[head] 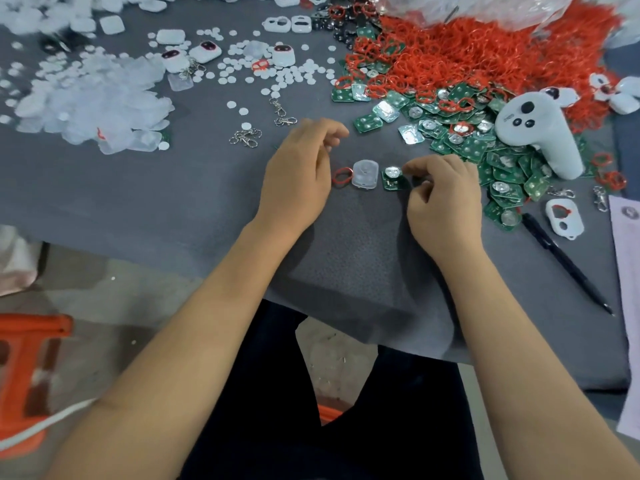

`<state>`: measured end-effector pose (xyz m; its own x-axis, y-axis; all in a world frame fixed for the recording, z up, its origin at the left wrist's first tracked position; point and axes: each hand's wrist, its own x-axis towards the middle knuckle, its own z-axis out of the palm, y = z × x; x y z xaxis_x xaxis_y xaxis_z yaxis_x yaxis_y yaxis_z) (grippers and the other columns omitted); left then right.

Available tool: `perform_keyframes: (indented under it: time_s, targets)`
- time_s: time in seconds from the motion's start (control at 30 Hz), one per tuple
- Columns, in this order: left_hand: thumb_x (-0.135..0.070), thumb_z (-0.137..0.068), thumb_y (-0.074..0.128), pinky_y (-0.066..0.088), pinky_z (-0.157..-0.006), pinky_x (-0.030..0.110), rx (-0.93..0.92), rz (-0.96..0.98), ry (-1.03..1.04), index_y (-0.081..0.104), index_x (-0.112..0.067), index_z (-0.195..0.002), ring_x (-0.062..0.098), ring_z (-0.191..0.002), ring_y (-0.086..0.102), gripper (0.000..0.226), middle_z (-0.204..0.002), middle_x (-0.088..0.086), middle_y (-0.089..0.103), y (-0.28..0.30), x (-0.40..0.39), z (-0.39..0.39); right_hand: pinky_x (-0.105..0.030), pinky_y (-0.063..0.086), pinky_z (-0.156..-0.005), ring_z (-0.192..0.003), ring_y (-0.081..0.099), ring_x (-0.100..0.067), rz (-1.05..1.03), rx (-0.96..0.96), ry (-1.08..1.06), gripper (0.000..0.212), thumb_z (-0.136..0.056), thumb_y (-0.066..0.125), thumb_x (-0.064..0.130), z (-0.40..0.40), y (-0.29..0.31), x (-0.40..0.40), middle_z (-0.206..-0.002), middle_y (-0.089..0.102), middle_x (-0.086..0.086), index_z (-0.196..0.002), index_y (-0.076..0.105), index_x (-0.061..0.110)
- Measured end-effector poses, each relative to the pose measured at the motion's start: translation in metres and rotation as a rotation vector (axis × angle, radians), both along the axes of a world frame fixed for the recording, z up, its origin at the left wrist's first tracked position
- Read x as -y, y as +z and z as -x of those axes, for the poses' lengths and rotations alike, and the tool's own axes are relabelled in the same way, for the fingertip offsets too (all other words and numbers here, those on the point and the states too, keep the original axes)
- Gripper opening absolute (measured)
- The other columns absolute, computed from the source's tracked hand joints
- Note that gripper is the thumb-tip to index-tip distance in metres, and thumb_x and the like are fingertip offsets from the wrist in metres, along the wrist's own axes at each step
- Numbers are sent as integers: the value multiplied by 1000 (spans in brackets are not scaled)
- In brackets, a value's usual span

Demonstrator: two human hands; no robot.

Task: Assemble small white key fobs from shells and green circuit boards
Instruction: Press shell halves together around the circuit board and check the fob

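Your left hand (298, 174) rests on the grey mat (194, 188) with its fingers loosely curled and holding nothing; its fingertips lie just beside a red ring (341, 176) that sits flat on the mat. Touching that ring on its right side lies a translucent white shell (365, 174), hollow side up, and just beside the shell lies a green circuit board (394, 178) with a round silver cell on its top. Your right hand (445, 202) has its fingers curled in, and its fingertips reach the right edge of that board; whether they pinch it or only touch it you cannot tell from this view. To your right a heap of green circuit boards (491, 157) spreads across the mat, and behind it a great tangle of red rings (467, 53) fills the far corner. A white handheld controller (540, 133) lies on top of the boards. Near your right forearm a black pen (568, 261) lies at a slant, and just beyond it a white shell front with two openings (564, 218). On the far left sits a pile of clear shells (93, 98), with white round discs (277, 74) scattered about, a few finished fobs (206, 51) among them, and metal clasps (247, 136) lying near your left hand.
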<state>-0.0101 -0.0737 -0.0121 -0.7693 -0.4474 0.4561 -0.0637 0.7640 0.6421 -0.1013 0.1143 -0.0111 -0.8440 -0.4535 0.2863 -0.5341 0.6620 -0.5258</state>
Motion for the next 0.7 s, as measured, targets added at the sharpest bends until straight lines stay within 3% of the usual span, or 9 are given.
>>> perform_keyframes:
  time_s: [0.13, 0.3, 0.5, 0.7]
  targets:
    - [1, -94, 51, 53, -88, 42, -2, 83, 72, 69, -9, -116, 18, -101, 66, 30, -109, 3, 70, 8, 19, 6, -47, 45, -91, -104, 51, -33, 57, -35, 20, 30, -90, 54, 1, 3, -5, 0, -103, 63, -7, -110, 73, 14]
    - [-11, -96, 58, 48, -94, 42, 21, 89, 176, 71, -14, -112, 18, -98, 66, 21, -103, -6, 74, 9, 45, 18, -31, 42, -90, -103, 58, -27, 214, -89, 87, 21, -93, 58, 6, 2, -1, 23, -101, 69, -4, -104, 74, 13]
    - [-27, -97, 54, 32, -104, 34, 145, 154, 473, 67, -30, -120, 15, -115, 57, 26, -112, -12, 69, 8, 80, 14, -50, 47, -93, -96, 63, -31, 243, -151, 200, 20, -94, 55, 8, -1, 9, 82, -97, 72, -3, -101, 73, 11]
    - [-39, -99, 52, 29, -105, 37, 339, 93, 652, 61, -27, -123, 21, -125, 47, 29, -123, -5, 59, -4, 92, 1, -52, 47, -87, -92, 61, -28, 231, -114, 246, 18, -93, 56, 9, -5, 3, 90, -91, 69, 1, -97, 73, 14]
